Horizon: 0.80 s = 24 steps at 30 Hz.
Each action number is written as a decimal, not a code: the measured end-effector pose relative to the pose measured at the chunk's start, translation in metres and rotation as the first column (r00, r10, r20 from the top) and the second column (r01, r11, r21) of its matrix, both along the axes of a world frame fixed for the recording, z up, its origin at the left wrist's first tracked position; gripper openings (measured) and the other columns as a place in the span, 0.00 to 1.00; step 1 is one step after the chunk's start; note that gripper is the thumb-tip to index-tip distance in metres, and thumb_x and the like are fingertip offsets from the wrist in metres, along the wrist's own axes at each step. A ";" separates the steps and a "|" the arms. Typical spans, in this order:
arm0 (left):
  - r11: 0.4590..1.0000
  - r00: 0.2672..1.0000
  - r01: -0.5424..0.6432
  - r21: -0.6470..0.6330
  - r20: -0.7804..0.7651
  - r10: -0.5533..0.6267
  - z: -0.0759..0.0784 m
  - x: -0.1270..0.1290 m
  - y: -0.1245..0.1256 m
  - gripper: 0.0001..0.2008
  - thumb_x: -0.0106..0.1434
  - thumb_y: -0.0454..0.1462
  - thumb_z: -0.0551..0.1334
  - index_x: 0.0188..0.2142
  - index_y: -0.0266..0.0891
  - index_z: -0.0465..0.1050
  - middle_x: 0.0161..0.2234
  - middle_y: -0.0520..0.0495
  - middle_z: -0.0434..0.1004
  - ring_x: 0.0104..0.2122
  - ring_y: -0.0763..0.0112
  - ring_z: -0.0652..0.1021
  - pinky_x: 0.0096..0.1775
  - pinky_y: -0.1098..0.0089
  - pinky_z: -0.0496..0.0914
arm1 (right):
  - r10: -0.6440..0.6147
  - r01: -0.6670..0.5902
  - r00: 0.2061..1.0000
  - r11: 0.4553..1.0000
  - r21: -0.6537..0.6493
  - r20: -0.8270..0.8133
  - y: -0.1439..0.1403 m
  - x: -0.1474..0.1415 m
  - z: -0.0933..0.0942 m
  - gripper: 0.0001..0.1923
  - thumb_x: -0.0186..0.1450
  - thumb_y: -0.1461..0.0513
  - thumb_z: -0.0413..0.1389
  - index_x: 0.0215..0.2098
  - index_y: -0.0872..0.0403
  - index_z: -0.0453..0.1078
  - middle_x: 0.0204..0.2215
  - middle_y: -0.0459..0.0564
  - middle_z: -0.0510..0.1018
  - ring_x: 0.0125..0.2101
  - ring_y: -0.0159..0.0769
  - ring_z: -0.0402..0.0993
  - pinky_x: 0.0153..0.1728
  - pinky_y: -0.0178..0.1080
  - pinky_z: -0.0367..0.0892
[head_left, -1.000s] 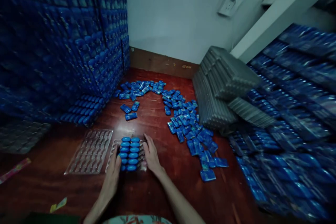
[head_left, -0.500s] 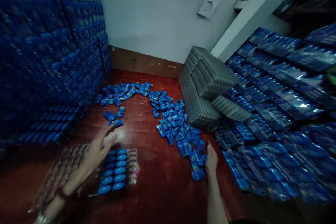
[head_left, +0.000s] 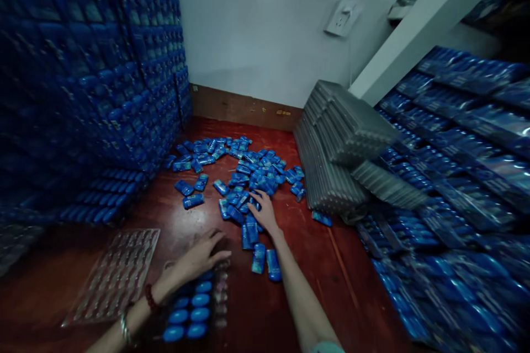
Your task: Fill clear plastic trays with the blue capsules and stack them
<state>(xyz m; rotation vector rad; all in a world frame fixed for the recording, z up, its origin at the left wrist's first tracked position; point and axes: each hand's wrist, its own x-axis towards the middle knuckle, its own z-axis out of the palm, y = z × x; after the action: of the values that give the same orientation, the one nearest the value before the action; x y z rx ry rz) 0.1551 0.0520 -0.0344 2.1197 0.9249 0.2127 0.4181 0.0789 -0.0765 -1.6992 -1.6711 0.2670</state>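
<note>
Two hands are in view, low in the frame. The left hand (head_left: 202, 256) lies flat, fingers spread, on the top end of a clear tray (head_left: 207, 300) at lower centre; that tray shows about eight blue packs in two columns (its upper rows are hidden under the hand). The right hand (head_left: 265, 210) reaches up to centre frame, fingers splayed wide over the near edge of a heap of loose blue packs (head_left: 248, 171); whether it grips any cannot be told. The heap is far too many and too blurred to count. Two packs (head_left: 265, 261) lie apart just below that hand. One empty clear tray (head_left: 114, 276) lies at lower left. Filled blue trays stack in walls at left (head_left: 83, 94) and right (head_left: 455, 176), with grey empty trays (head_left: 339, 143) right of centre. No writing is legible on any pack.
</note>
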 end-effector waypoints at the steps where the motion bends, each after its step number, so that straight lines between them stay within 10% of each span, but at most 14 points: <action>1: 1.000 1.000 0.000 -0.004 0.021 0.000 0.002 0.005 -0.008 0.23 0.63 0.50 0.55 0.53 0.42 0.65 0.52 0.41 0.68 0.51 0.59 0.70 0.53 0.60 0.64 | 0.070 -0.070 0.997 0.998 -0.006 0.019 0.010 -0.012 0.002 0.19 0.63 0.55 0.53 0.51 0.50 0.70 0.52 0.54 0.69 0.52 0.41 0.64 0.54 0.46 0.59; 6: 0.998 0.987 -0.052 0.044 0.153 0.044 0.008 0.019 -0.016 0.19 0.65 0.48 0.52 0.52 0.44 0.66 0.52 0.42 0.68 0.52 0.60 0.70 0.53 0.59 0.65 | 0.300 -0.297 0.945 0.954 -0.042 0.127 0.038 -0.051 0.016 0.19 0.64 0.53 0.52 0.52 0.46 0.69 0.52 0.48 0.71 0.51 0.35 0.66 0.53 0.39 0.61; 10: 0.959 0.983 -0.149 0.241 0.143 0.117 0.006 0.011 0.031 0.21 0.66 0.49 0.50 0.54 0.46 0.65 0.55 0.42 0.65 0.55 0.58 0.66 0.55 0.55 0.62 | -0.168 0.177 0.970 0.983 -0.042 0.175 0.063 -0.006 0.039 0.22 0.69 0.57 0.39 0.49 0.51 0.71 0.49 0.53 0.73 0.52 0.38 0.65 0.54 0.42 0.59; 16: 0.837 0.994 -0.052 0.545 -0.056 0.099 -0.002 0.024 0.117 0.32 0.61 0.56 0.52 0.62 0.48 0.54 0.63 0.39 0.53 0.61 0.48 0.57 0.56 0.43 0.53 | -0.522 0.571 0.814 0.799 -0.187 0.256 0.114 0.118 0.069 0.29 0.67 0.53 0.40 0.60 0.60 0.60 0.59 0.67 0.57 0.58 0.56 0.54 0.53 0.58 0.53; 24: 0.786 0.970 0.032 0.618 -0.208 0.123 -0.019 0.044 0.158 0.26 0.65 0.50 0.51 0.61 0.52 0.55 0.62 0.39 0.56 0.60 0.49 0.59 0.57 0.40 0.47 | -0.202 0.381 0.893 0.814 -0.438 0.401 0.149 0.114 0.042 0.28 0.65 0.43 0.41 0.60 0.41 0.58 0.61 0.52 0.60 0.60 0.49 0.53 0.57 0.63 0.39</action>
<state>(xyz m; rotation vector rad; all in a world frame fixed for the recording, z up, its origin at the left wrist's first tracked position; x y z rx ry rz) 0.1990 0.2095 -0.0530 2.7816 1.1627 0.3274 0.5318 0.2277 -0.0345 -2.5005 -1.6234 0.2952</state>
